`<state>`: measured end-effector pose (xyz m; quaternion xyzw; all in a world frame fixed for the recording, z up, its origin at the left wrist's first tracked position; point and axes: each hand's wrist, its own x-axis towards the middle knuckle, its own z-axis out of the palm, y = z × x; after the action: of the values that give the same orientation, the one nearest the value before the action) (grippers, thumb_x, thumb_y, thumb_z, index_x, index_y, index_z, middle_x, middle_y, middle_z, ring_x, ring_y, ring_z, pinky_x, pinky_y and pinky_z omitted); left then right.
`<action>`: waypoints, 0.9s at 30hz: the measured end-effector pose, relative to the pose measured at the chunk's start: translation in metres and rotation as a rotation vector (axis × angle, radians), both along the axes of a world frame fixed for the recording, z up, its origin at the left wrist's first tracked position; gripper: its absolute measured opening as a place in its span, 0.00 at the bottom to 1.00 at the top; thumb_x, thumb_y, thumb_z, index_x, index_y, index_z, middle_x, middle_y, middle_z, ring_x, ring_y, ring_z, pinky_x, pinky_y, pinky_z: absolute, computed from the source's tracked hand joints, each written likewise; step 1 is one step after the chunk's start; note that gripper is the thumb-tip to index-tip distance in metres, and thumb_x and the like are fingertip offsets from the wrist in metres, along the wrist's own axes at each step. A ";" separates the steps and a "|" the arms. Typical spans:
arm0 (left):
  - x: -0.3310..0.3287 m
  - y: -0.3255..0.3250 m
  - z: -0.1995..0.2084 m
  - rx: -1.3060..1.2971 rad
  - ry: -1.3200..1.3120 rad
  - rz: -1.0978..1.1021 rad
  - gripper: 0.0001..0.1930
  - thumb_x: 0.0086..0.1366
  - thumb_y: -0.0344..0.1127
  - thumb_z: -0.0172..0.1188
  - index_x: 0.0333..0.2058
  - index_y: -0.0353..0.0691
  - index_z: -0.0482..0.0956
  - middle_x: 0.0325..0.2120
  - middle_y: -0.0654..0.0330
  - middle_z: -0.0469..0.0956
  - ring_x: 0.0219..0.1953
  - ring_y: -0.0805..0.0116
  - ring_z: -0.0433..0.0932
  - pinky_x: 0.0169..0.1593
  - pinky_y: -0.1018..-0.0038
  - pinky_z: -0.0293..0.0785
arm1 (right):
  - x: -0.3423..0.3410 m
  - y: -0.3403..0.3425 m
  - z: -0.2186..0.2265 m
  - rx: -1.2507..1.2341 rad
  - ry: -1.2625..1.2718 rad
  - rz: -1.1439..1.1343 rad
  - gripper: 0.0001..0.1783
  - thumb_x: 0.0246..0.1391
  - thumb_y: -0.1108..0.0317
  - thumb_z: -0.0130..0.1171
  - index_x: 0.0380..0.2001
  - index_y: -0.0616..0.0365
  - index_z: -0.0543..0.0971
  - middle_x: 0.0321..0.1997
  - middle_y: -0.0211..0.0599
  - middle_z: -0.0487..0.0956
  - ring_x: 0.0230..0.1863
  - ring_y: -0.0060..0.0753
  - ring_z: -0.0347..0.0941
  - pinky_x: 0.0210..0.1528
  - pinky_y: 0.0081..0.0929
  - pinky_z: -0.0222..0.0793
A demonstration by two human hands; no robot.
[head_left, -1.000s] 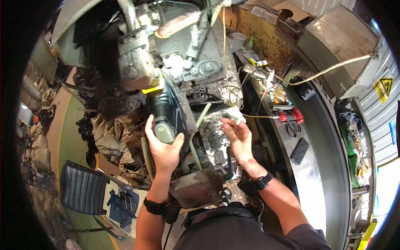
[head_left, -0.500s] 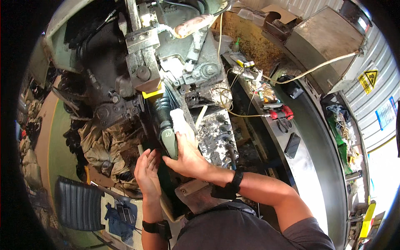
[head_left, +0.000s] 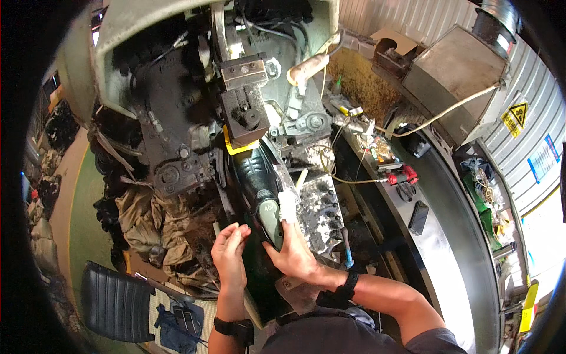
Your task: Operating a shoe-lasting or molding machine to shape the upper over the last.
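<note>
A black leather shoe [head_left: 254, 173] on a green last [head_left: 270, 219] sits in the machine, its far end beneath a dark metal block [head_left: 244, 115] with a yellow edge [head_left: 240, 146]. My right hand [head_left: 293, 251] grips the near end of the last: the thumb lies at its near left and the fingers run along its right side. White wrapping [head_left: 287, 206] covers a fingertip of that hand. To the left, apart from the shoe, my left hand [head_left: 230, 253] is raised with its fingers loosely bent and nothing visible in them.
A blue-ended handle [head_left: 347, 251] juts beside the stained metal plate [head_left: 318, 206]. On the ledge to the right lie a red air tool [head_left: 402, 176] with a hose and a black phone-like object [head_left: 418, 217]. Crumpled cloth [head_left: 147, 227] and a black chair [head_left: 115, 301] are at left.
My view has shifted, so the machine and shoe sit further right and lower. My left hand's fingers have bent more. My right hand stays on the shoe's near end.
</note>
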<state>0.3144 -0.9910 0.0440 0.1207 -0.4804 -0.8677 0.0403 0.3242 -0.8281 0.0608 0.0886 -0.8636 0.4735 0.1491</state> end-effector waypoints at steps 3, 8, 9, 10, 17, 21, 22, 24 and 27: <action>0.000 -0.006 0.008 -0.045 0.038 0.010 0.14 0.70 0.29 0.58 0.52 0.32 0.74 0.46 0.51 0.81 0.50 0.65 0.80 0.56 0.70 0.75 | 0.004 0.000 0.008 -0.068 -0.017 -0.024 0.38 0.48 0.68 0.72 0.56 0.75 0.64 0.51 0.59 0.71 0.55 0.54 0.69 0.58 0.42 0.65; -0.056 -0.026 0.032 0.165 -0.042 -0.108 0.22 0.65 0.46 0.66 0.51 0.38 0.76 0.45 0.57 0.81 0.45 0.64 0.82 0.47 0.68 0.79 | 0.041 0.072 0.089 -0.368 -0.343 0.282 0.43 0.50 0.71 0.70 0.68 0.65 0.62 0.56 0.42 0.76 0.60 0.34 0.70 0.65 0.28 0.63; -0.059 -0.021 0.056 0.130 -0.147 -0.073 0.24 0.63 0.55 0.66 0.47 0.41 0.79 0.38 0.59 0.83 0.35 0.63 0.83 0.37 0.64 0.80 | 0.045 0.085 0.105 -0.306 -0.265 0.353 0.42 0.49 0.72 0.72 0.67 0.64 0.65 0.60 0.42 0.75 0.62 0.33 0.69 0.66 0.30 0.61; -0.046 0.018 0.106 0.196 -0.145 -0.156 0.23 0.65 0.57 0.62 0.45 0.42 0.80 0.34 0.58 0.84 0.29 0.61 0.83 0.29 0.64 0.79 | 0.053 0.103 0.120 -0.233 -0.190 0.395 0.41 0.48 0.74 0.73 0.65 0.63 0.68 0.63 0.43 0.74 0.64 0.32 0.67 0.68 0.32 0.60; -0.006 0.055 0.094 0.326 -0.152 -0.275 0.21 0.64 0.45 0.63 0.49 0.35 0.79 0.48 0.52 0.81 0.50 0.56 0.80 0.56 0.55 0.77 | 0.095 0.168 0.112 -0.658 0.064 0.285 0.54 0.49 0.72 0.75 0.73 0.60 0.52 0.67 0.48 0.71 0.65 0.32 0.69 0.69 0.33 0.63; 0.012 0.127 0.105 0.247 -0.146 -0.347 0.23 0.62 0.45 0.65 0.49 0.34 0.79 0.48 0.52 0.81 0.50 0.56 0.80 0.56 0.56 0.77 | 0.130 0.232 0.083 -0.756 0.104 0.266 0.56 0.50 0.73 0.74 0.74 0.58 0.48 0.68 0.48 0.70 0.67 0.31 0.66 0.70 0.35 0.61; 0.017 0.147 0.106 0.245 -0.147 -0.362 0.23 0.62 0.45 0.65 0.49 0.33 0.79 0.48 0.52 0.81 0.50 0.56 0.80 0.56 0.56 0.77 | 0.139 0.250 0.077 -0.821 0.134 0.282 0.56 0.50 0.73 0.74 0.74 0.58 0.48 0.68 0.47 0.70 0.68 0.31 0.66 0.71 0.35 0.60; 0.024 0.183 0.099 0.196 -0.187 -0.365 0.22 0.63 0.46 0.64 0.48 0.34 0.79 0.47 0.52 0.81 0.49 0.54 0.80 0.56 0.53 0.76 | 0.163 0.283 0.063 -0.874 0.159 0.247 0.54 0.50 0.71 0.74 0.73 0.58 0.52 0.69 0.45 0.70 0.68 0.30 0.64 0.72 0.34 0.57; 0.046 0.256 0.080 0.141 -0.208 -0.465 0.22 0.64 0.48 0.62 0.48 0.34 0.78 0.48 0.51 0.81 0.49 0.52 0.80 0.57 0.50 0.75 | 0.207 0.323 0.045 -0.575 0.197 -0.075 0.43 0.47 0.66 0.78 0.65 0.61 0.70 0.66 0.37 0.73 0.65 0.28 0.67 0.70 0.32 0.57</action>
<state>0.3606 -0.7355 0.1238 0.0979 -0.4353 -0.8679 -0.2183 0.5314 -0.5049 0.1057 0.0563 -0.6783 0.6817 0.2684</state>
